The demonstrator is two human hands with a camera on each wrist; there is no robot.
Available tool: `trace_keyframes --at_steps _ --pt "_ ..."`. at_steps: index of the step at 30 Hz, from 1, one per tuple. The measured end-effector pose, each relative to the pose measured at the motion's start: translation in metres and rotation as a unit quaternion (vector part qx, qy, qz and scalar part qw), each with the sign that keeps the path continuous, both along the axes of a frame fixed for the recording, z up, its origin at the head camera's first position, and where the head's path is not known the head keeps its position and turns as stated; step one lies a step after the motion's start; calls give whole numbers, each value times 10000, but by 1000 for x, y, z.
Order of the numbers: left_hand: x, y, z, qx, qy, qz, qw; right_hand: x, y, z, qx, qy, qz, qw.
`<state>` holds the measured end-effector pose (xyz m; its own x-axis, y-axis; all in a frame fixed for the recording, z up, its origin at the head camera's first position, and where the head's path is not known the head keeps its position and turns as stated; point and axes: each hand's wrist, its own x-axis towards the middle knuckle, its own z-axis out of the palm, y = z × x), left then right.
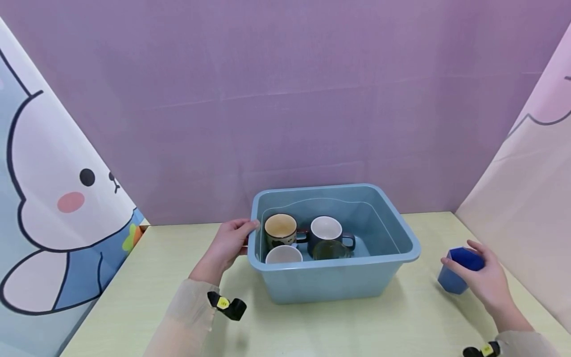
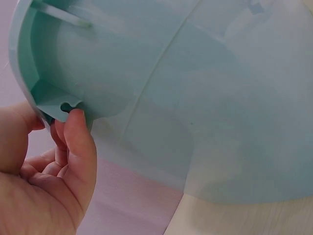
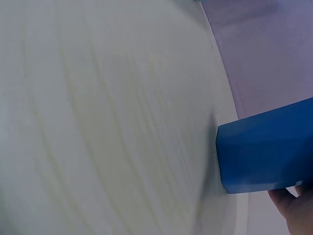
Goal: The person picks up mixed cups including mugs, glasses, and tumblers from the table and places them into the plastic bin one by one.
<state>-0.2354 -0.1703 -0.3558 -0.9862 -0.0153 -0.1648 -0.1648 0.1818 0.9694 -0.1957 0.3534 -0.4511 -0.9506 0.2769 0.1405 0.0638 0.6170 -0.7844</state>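
A light blue plastic basin (image 1: 325,280) sits on the table, and my left hand (image 1: 227,244) grips its left rim. The left wrist view shows the thumb and curled fingers of that hand (image 2: 63,161) pinching the rim's edge. Inside the basin are a patterned mug with a tan inside (image 1: 281,227), a dark mug with a white inside (image 1: 326,229), a white cup (image 1: 284,254) and a dark greenish glass (image 1: 332,250). To the basin's right, my right hand (image 1: 488,277) holds a blue faceted cup (image 1: 452,280) between thumb and fingers. Whether this cup touches the table I cannot tell.
The pale wood-grain table (image 1: 147,292) ends at a purple cloth backdrop (image 1: 303,109). A printed cartoon sheet (image 1: 58,198) stands along the left side, a pale pink one (image 1: 531,188) along the right, close to my right hand.
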Motion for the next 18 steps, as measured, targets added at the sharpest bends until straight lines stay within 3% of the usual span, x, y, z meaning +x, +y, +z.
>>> trace_keyframes --at_steps 11,18 --pt "1 0 1 64 -5 29 10000 1 2 6 62 -421 -26 9991" --pt "1 0 1 31 -11 30 10000 1 3 7 39 -338 27 9994"
